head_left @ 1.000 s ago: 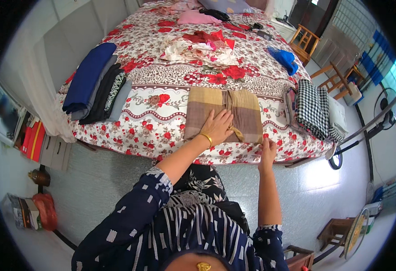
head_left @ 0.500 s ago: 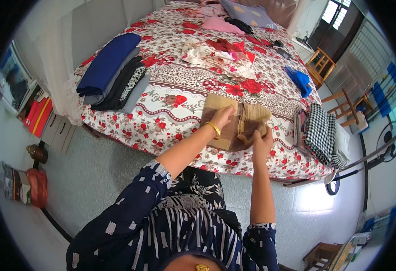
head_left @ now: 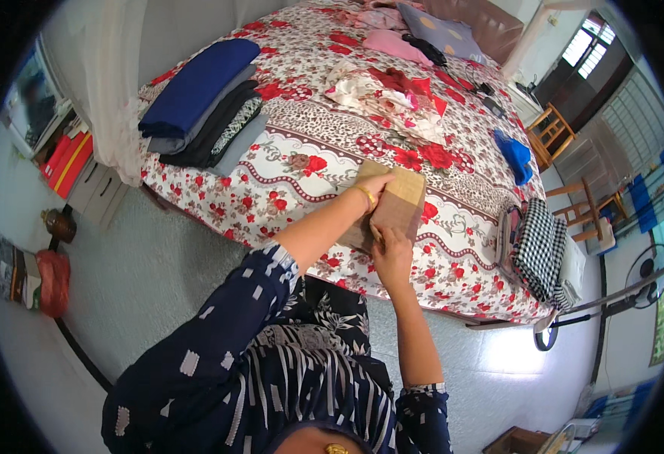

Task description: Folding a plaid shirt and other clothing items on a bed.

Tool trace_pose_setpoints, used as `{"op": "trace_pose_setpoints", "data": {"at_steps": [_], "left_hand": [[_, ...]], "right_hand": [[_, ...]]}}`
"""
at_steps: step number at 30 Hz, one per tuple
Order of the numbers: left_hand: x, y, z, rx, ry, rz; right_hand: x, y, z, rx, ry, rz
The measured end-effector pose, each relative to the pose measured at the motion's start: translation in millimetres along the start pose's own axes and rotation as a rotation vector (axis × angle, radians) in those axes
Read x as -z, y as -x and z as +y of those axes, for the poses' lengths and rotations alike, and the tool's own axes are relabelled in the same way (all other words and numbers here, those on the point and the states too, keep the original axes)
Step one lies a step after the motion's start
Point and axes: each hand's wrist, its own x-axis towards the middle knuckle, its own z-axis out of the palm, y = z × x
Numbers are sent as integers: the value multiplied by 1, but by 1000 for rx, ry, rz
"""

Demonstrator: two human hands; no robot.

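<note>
A brown and tan cloth [head_left: 406, 204], folded into a flat rectangle, lies near the bed's front edge. My left hand [head_left: 376, 188] rests on its upper left part with the fingers stretched over the fabric. At the cloth's near side my right hand [head_left: 392, 255] has its fingers closed on the edge. Parts of the cloth are hidden under both hands and my left wrist, which wears a gold bracelet [head_left: 367, 198].
On the flowered bedspread [head_left: 302, 170], a folded dark stack [head_left: 199, 98] lies left and folded checkered cloths [head_left: 536, 238] lie right. Crumpled red and white cloth [head_left: 392, 98] is farther back. A blue cloth [head_left: 514, 155] lies near wooden chairs [head_left: 550, 132].
The right part of the cloth has been folded leftward over the rest. My right hand has moved left and closer to my left hand. The view has shifted slightly.
</note>
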Motion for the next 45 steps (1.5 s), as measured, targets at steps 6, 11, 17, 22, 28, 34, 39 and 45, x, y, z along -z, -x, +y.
{"op": "trace_pose_setpoints", "data": {"at_steps": [6, 11, 17, 22, 28, 34, 39, 45], "left_hand": [[15, -47, 40, -164, -547, 89], [20, -37, 47, -242, -659, 134], [63, -29, 44, -147, -602, 122], [44, -17, 51, -142, -692, 242], [80, -35, 52, -427, -1114, 363], [45, -6, 43, -887, -1539, 612], [4, 13, 32, -1280, -1570, 235], [-37, 25, -14, -519, -1895, -303]], "right_hand": [[1, -3, -13, 38, 17, 68], [-4, -2, -8, 30, 51, 65], [-21, 2, -16, 135, 12, 42], [-22, 6, -11, 121, 37, 9], [-24, 4, -25, 157, 12, -32], [-1, 6, -11, 212, -128, -6], [26, -23, 24, -138, -161, 159], [-14, -17, 42, 173, 160, -51]]}}
